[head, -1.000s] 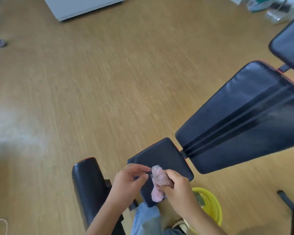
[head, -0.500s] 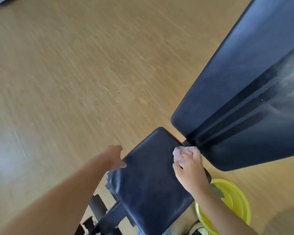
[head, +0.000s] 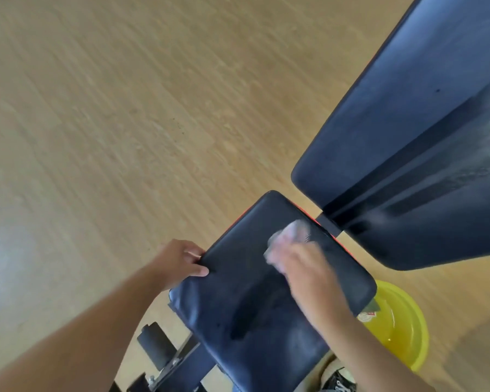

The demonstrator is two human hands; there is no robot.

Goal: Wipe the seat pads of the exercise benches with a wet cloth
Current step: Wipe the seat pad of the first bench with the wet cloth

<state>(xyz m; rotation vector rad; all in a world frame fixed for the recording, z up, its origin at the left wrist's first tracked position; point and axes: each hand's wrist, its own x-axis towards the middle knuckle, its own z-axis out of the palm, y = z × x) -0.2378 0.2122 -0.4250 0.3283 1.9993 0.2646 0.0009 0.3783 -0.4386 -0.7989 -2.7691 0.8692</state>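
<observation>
The black seat pad (head: 246,301) of an exercise bench fills the lower middle of the view. My right hand (head: 303,267) presses a pale pink cloth (head: 290,236) onto the pad's far part; both are motion-blurred. A darker wet-looking patch shows on the pad below that hand. My left hand (head: 181,261) grips the pad's left edge, thumb on top. The long black back pad (head: 408,142) rises to the upper right, with a greyish smear along its right side.
A yellow basin (head: 399,326) stands on the wooden floor (head: 111,123) under the seat pad's right side. A black foam roller (head: 156,346) and the bench frame sit at the lower left. A shoe (head: 337,380) shows at the bottom edge.
One second ago both hands held the cloth over the seat pad. Since then my left hand took hold of the pad's left edge, and my right hand slid the cloth leftward across the pad's far end.
</observation>
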